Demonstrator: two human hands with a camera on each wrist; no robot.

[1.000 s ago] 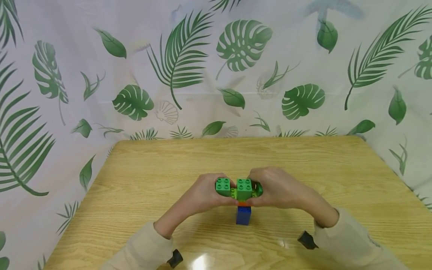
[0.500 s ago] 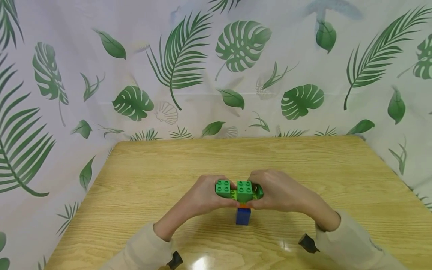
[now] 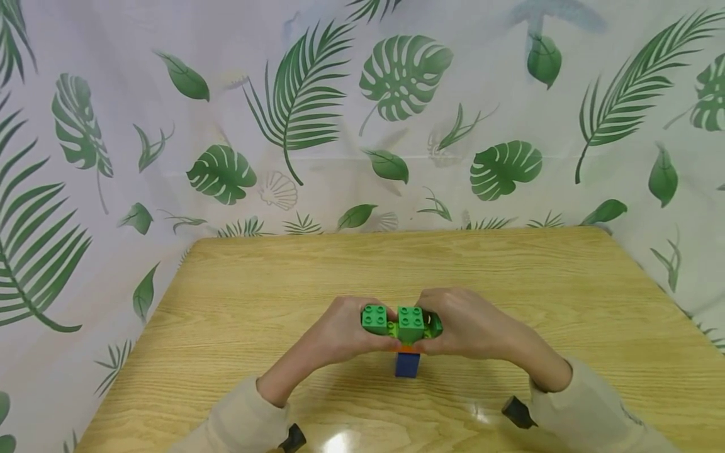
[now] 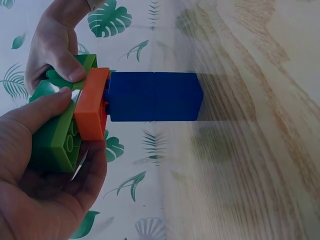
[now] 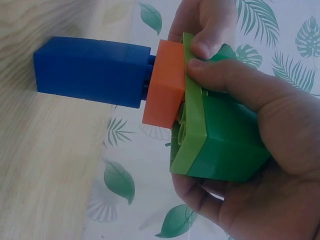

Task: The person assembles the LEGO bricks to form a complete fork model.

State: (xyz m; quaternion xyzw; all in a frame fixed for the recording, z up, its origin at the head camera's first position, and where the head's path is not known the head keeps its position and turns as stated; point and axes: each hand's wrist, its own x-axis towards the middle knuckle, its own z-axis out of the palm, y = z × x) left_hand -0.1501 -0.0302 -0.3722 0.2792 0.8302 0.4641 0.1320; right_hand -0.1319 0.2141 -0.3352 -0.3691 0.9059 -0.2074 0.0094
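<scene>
Two blue building bricks (image 4: 155, 96) form a column standing on the table. Just above it is an orange brick (image 5: 165, 82), slightly tilted, with blue studs showing in the narrow gap. A light green brick layer (image 5: 192, 135) sits on the orange brick and carries darker green bricks (image 3: 410, 318). My left hand (image 3: 348, 330) grips the left end of this green block, thumb in front and fingers behind. From the other side, my right hand (image 3: 472, 321) holds the right end the same way. Both thumb tips nearly meet above the orange brick.
The wooden table (image 3: 272, 270) extends around the bricks on all sides. A white curtain with green leaves (image 3: 391, 176) hangs behind its far edge. Black devices (image 3: 518, 412) stick out by both sleeves.
Both hands have come down a little with the green and orange bricks, so less of the blue column shows in the head view. Their grip looks the same.
</scene>
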